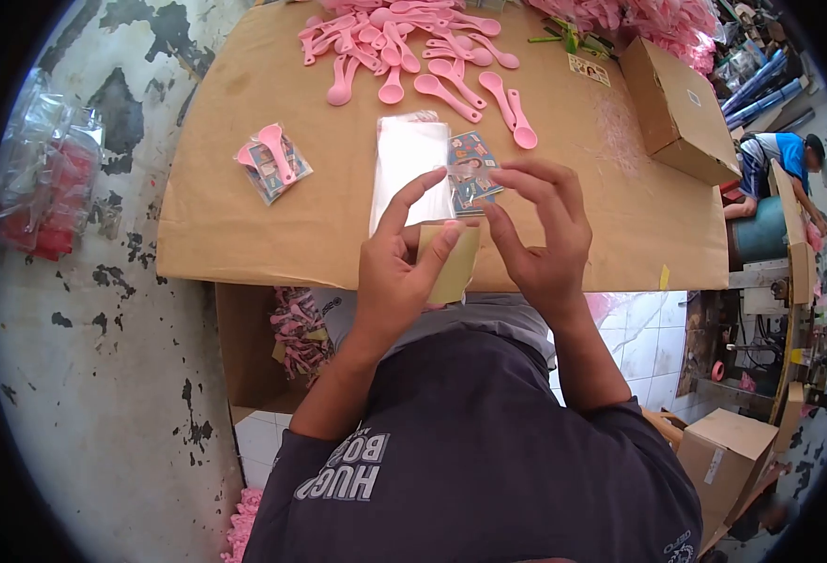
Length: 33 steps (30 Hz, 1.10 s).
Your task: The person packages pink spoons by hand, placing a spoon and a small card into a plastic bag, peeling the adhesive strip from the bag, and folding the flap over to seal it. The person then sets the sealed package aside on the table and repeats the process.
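My left hand (396,272) is closed on a small flat tan card packet (453,266), its thumb pressed across the front and its index finger stretched upward. A small piece of clear film (470,173) spans from that index fingertip to the fingertips of my right hand (546,230). The right hand's fingers are curved, with a gap between thumb and index finger. Just beyond both hands lie a stack of clear plastic bags (411,174) and blue printed cards (470,150), partly hidden by the fingers.
Pink measuring spoons (390,42) are heaped at the table's far side. A bagged spoon set (273,161) lies at left. A cardboard box (681,111) stands on the right edge of the brown table (329,249). Another person (777,159) bends down at far right.
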### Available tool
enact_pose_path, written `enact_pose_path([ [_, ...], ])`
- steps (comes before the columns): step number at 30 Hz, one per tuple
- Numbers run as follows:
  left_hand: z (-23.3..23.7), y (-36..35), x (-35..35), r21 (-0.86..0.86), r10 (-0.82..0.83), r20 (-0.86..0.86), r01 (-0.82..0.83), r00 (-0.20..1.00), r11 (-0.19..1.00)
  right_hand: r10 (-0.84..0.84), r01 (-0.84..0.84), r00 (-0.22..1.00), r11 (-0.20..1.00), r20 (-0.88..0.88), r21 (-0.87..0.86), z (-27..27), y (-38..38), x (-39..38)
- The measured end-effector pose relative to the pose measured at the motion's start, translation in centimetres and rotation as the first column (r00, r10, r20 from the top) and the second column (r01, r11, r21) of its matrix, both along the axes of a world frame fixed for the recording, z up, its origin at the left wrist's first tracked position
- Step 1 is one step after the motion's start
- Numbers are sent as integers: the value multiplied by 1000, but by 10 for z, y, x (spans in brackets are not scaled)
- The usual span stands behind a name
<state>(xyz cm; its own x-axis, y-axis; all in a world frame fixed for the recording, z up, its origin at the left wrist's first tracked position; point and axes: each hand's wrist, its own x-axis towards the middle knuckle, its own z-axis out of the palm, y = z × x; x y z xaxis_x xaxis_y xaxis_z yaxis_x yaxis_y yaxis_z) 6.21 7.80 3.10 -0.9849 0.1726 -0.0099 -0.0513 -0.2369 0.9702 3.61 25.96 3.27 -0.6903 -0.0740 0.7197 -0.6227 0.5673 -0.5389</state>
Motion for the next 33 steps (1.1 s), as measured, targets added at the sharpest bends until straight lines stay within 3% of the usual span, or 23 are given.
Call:
enact_pose_path([
  [2,-6,3,1,-76,1,-56,-5,998,997,1,7,998,993,-68,114,3,-6,-6],
  [8,-17,-3,-5,-331,-69,-176,7,982,944,-69,104,984,972,-166,213,0,-17,-12],
  [11,-24,-1,-7,-257,-47,-208,-8,977,966,-73,121,978,961,-196,249,-5,-17,-14],
  [15,-11,-9,-9,-384,-98,-217,7,971,923,-45,97,974,970,-224,225,-6,-14,-20],
  [18,-8,-10,-9,-502,-183,-179,70,967,862,-39,63,989,982,-140,175,-2,-11,-21],
  [20,-17,-3,-9,-296,-131,-205,66,970,953,-41,41,999,999,-18,-14,-4,-5,-22],
  [21,-15,-3,-9,-297,-134,-206,69,969,953,-44,44,999,999,-18,-15,-6,0,-25],
  [22,-11,-5,-9,-297,-166,-136,119,977,947,-5,23,998,954,59,-298,-7,9,-30],
  [23,-9,-6,-10,-295,-196,-66,168,978,941,55,21,991,830,120,-558,-8,16,-33],
  [24,-11,-5,-9,-297,-196,-65,169,978,940,55,22,991,829,121,-559,-5,22,-33],
  [26,-19,-2,-9,-83,-126,-18,125,992,989,112,14,983,750,148,-661,4,33,-32],
  [28,-11,-2,-8,-69,-127,9,127,992,989,115,0,981,804,154,-595,7,29,-20],
  [29,-6,-1,-7,-57,-123,39,125,992,991,47,-17,994,955,95,-297,11,25,-15],
  [30,-4,1,-7,-58,-128,40,130,991,990,3,-4,1000,999,19,33,14,20,-11],
  [33,-3,3,-6,-72,-108,31,110,994,991,-46,56,997,985,-66,161,10,4,-7],
])
